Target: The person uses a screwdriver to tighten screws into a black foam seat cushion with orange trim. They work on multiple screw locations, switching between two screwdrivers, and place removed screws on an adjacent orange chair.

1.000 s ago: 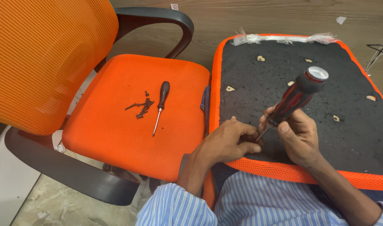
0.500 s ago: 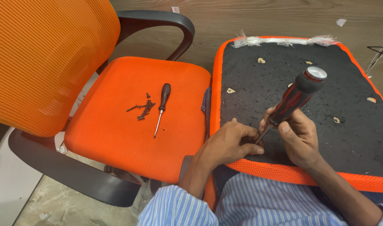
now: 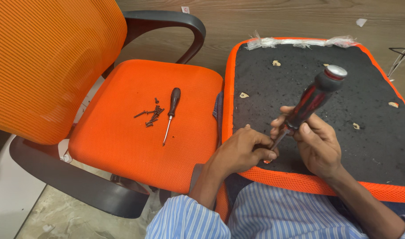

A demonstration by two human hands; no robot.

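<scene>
My right hand (image 3: 315,144) grips a large red and black screwdriver (image 3: 312,100), tilted with its grey cap up and to the right. Its tip meets the black underside of an upturned orange seat cushion (image 3: 308,79) lying on my lap. My left hand (image 3: 242,152) rests on the cushion's near edge, fingers pinched around the screwdriver's tip; whatever it holds there is hidden.
An orange mesh office chair (image 3: 123,128) with black armrests stands to the left. On its seat lie a smaller screwdriver (image 3: 170,113) and several dark screws (image 3: 150,116). Wooden floor lies beyond. Pale scraps dot the cushion's underside.
Both hands and the screwdriver stay at the same spot on the cushion's near edge. The view has shifted slightly.
</scene>
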